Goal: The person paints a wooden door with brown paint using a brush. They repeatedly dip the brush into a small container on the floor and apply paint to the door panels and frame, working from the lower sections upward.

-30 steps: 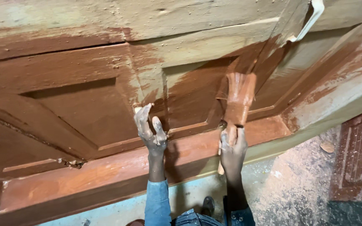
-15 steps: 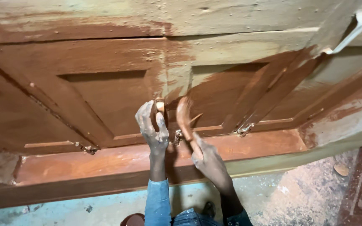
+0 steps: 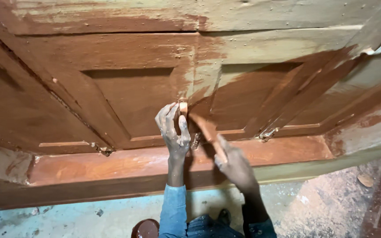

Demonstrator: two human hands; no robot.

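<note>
Brown tin (image 3: 146,229) cut by bottom edge (right hand (image 3: 237,167) motion-blurred)

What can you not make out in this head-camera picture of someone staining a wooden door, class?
- Brush bristles: smeared by motion blur in the head view.
- What the left hand pinches at its fingertips: too small, part hidden by the fingers.
- Right hand grip on the handle: the back of the hand hides it.
- Round brown container: cut off by the bottom edge.
- Door outline: runs past the frame edges.

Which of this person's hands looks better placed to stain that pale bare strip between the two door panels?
Right, probably: the right hand holds the brush, its tip beside the bare strip; the left hand only rests there.
</note>
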